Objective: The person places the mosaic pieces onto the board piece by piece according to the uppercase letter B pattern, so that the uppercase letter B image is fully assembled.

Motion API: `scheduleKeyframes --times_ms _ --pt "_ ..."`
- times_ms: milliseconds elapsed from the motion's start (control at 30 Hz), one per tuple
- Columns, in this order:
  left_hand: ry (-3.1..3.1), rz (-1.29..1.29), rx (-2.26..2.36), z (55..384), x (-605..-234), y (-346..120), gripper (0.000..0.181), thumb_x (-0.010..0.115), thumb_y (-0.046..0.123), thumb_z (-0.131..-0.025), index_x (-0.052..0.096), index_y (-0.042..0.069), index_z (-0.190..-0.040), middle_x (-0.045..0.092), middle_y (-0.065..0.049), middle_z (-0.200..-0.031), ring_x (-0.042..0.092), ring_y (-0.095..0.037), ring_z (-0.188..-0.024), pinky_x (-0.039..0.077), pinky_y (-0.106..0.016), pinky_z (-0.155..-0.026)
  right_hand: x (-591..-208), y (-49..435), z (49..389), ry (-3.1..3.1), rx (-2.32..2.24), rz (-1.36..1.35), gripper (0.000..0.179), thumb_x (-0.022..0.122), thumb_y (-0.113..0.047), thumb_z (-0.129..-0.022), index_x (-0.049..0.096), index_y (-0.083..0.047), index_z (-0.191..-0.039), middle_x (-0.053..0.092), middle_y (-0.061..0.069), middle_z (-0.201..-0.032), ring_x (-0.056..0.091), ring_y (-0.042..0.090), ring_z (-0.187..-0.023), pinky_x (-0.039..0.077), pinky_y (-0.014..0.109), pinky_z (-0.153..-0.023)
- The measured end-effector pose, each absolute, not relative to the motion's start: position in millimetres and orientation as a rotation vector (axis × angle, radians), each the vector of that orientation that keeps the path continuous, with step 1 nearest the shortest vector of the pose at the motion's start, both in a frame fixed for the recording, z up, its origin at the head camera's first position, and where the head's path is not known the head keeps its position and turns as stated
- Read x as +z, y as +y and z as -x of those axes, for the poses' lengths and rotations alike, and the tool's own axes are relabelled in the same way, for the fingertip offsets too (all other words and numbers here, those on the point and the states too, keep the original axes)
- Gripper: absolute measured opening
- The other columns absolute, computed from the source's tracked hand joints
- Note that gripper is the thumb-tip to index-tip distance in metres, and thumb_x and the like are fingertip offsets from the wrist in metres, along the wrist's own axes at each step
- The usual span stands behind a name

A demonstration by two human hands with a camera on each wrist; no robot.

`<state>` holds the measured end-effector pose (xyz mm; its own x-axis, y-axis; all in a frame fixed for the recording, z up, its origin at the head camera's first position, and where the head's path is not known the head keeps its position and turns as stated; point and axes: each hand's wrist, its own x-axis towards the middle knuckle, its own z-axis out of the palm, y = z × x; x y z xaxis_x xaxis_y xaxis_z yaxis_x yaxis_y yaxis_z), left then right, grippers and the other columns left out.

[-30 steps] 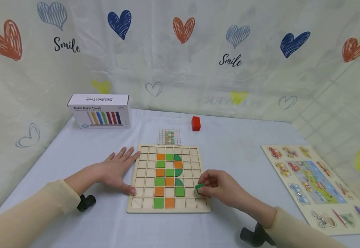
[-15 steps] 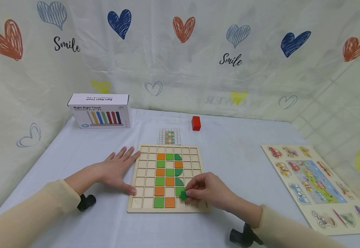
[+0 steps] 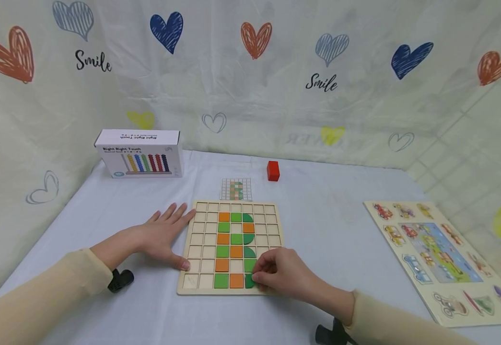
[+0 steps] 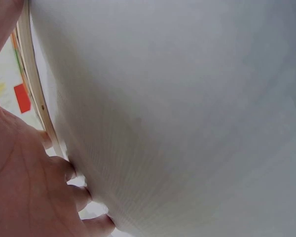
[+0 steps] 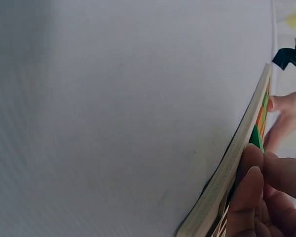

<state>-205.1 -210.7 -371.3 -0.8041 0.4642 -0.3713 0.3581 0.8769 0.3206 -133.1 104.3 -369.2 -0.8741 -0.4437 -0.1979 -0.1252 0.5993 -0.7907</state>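
Observation:
A wooden grid board (image 3: 190, 254) lies on the white cloth, with orange and green square tiles and dark green rounded tiles in its cells. My left hand (image 3: 159, 239) rests at its left side, fingers spread, thumb and a fingertip on the frame. My right hand (image 3: 286, 273) pinches a dark green tile (image 3: 249, 281) with a rounded side at the front row, right of an orange square (image 3: 236, 281). In the right wrist view that green tile (image 5: 256, 138) stands tilted at the fingertips; whether it is seated in the cell I cannot tell.
Behind the board lies a small printed pattern card (image 3: 236, 189), and a red block (image 3: 273, 171) beyond it. A white box (image 3: 140, 155) stands at the back left. On the right lies a wooden picture puzzle board (image 3: 444, 263).
My right hand has moved left from the board's right edge to the front row, bringing the green tile into line with the cell beside the orange square. The left hand has stayed put.

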Motion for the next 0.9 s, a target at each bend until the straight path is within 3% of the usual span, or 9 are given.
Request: scheduleKeyframes --times_ms 300,900 --pt "2.605 -0.611 0.322 206.5 -372.7 -211.5 0.133 0.078 0.074 -0.070 0.011 0.007 -0.165 0.002 -0.025 -0.171 -0.001 -0.053 -0.156 0.005 -0.076 -0.119 -367.9 98.8 131.3 2.551 -1.060 0.509 0.008 0.077 -0.009 -0.090 0.074 -0.012 -0.083 0.064 -0.006 -0.071 0.055 0.008 -0.064 0.047 0.018 -0.054" --pt "2.596 -0.601 0.323 205.8 -370.7 -211.0 0.133 0.077 0.074 -0.071 0.010 0.008 -0.165 0.001 -0.025 -0.171 -0.003 -0.052 -0.156 0.004 -0.076 -0.120 -368.3 99.6 131.8 2.585 -0.985 0.524 0.011 0.082 -0.010 -0.086 0.072 -0.014 -0.082 0.063 -0.008 -0.072 0.055 0.008 -0.065 0.046 0.018 -0.056"
